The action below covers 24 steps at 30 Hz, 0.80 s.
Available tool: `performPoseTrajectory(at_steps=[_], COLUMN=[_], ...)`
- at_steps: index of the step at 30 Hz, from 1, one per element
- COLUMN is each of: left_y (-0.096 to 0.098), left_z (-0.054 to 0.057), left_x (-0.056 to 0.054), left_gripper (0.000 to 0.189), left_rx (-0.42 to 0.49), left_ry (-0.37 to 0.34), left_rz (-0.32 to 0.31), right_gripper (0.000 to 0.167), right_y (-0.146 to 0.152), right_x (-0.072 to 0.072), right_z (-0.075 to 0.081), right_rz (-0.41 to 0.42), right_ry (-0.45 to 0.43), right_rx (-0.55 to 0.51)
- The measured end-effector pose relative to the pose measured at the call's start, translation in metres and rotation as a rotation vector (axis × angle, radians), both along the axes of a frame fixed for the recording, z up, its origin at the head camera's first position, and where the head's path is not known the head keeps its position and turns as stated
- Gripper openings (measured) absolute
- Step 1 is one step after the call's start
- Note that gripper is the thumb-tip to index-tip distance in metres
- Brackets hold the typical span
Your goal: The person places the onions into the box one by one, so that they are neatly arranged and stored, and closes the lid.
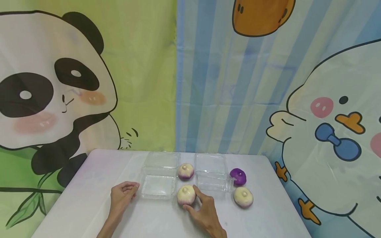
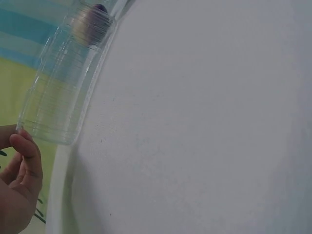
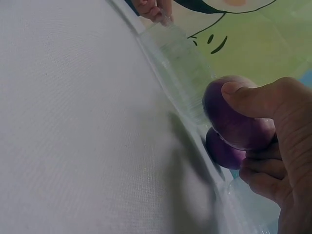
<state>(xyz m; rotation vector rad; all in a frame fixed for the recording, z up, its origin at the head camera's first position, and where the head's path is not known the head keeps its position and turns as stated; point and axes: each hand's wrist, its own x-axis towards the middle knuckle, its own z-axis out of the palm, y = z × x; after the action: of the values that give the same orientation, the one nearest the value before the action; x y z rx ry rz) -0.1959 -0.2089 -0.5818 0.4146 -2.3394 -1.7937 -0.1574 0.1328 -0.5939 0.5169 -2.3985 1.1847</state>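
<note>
My right hand (image 1: pixel 205 211) grips a round, turnip-like vegetable (image 1: pixel 186 194), cream with a purple side, thumb and fingers on its sides. In the right wrist view this vegetable (image 3: pixel 236 114) hangs above the table, showing its purple underside. Just left of it stands a hinged clear plastic box (image 1: pixel 158 186) with its lid laid back. My left hand (image 1: pixel 122 195) pinches this box's near left rim between thumb and fingers, as the left wrist view shows of the box (image 2: pixel 56 107). Behind the gripped vegetable sits a second cream-and-purple one (image 1: pixel 186 171), beside the box.
A second clear plastic box (image 1: pixel 212 182), lid back, stands to the right. Beyond its right side are a deep purple round vegetable (image 1: pixel 238 177) and another cream one (image 1: pixel 243 197). All rest on a white table (image 1: pixel 89 185), with a cartoon curtain (image 1: pixel 143 82) behind its far edge.
</note>
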Motion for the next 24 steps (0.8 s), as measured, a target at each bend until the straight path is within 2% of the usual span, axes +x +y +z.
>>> performPoseTrajectory(at_steps=[24], left_y=[0.0001], left_z=[0.0005], left_x=[-0.0003], left_gripper=[0.024], left_rx=[-0.016], left_ry=[-0.022], left_rz=[0.006], right_gripper=[0.078], right_y=[0.0017], right_x=[0.0063], right_z=[0.0074], right_rz=[0.028], right_ry=[-0.001], right_rx=[-0.016])
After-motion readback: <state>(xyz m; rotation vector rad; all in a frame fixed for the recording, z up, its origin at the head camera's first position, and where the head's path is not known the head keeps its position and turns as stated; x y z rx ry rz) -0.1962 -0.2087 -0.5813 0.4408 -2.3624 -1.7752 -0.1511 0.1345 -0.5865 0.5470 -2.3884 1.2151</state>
